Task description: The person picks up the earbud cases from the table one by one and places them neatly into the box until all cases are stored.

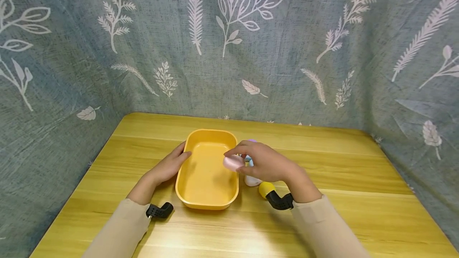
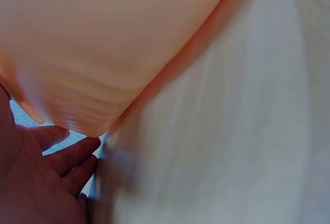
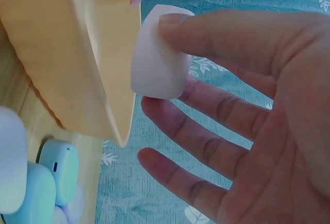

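A deep yellow plastic tray [image 1: 208, 206] sits on the wooden table. My left hand [image 1: 174, 164] holds its left rim, thumb over the edge and fingers along the outer wall. The left wrist view shows the hand's fingers [image 2: 77, 157] at the tray's outer side [image 2: 103, 38]. Over the tray's right rim, my right hand [image 1: 267, 161] pinches a smooth, pale pink rounded case [image 1: 233, 163] between thumb and fingertips. Seen from the right wrist, the pink case [image 3: 161, 59] is raised beside the tray wall, with the lower fingers spread below it.
Right of the tray lie several rounded pieces: a whitish one [image 1: 252, 181], a yellow one [image 1: 266, 189], and a purple one [image 1: 252, 140], partly hidden. The right wrist view shows a teal case [image 3: 61, 170] with a small dark slot. Patterned curtains [image 1: 229, 71] surround the table.
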The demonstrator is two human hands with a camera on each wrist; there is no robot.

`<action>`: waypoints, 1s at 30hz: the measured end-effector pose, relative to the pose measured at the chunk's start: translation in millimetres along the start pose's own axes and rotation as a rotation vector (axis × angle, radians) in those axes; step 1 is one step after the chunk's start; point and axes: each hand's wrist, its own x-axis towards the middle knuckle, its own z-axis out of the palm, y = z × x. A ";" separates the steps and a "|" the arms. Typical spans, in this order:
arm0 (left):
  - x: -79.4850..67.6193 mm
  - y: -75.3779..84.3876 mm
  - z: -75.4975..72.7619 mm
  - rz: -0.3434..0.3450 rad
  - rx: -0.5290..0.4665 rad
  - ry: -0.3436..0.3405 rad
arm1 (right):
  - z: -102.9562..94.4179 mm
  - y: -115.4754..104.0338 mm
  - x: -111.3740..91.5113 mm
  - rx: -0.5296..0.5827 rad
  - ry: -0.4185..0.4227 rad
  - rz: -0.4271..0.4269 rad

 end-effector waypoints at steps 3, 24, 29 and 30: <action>1.1 -1.7 0.2 -0.004 0.005 0.005 | 2.0 -2.6 2.4 0.000 -0.008 -0.009; 2.3 -4.6 0.9 0.015 -0.011 -0.001 | 17.9 -9.3 15.2 -0.037 -0.043 -0.038; 2.2 -4.4 0.1 0.013 -0.010 0.005 | 21.9 -10.7 17.7 -0.033 -0.058 -0.039; 2.2 -4.2 0.1 0.014 -0.010 0.005 | 22.5 -11.0 18.1 -0.034 -0.062 -0.039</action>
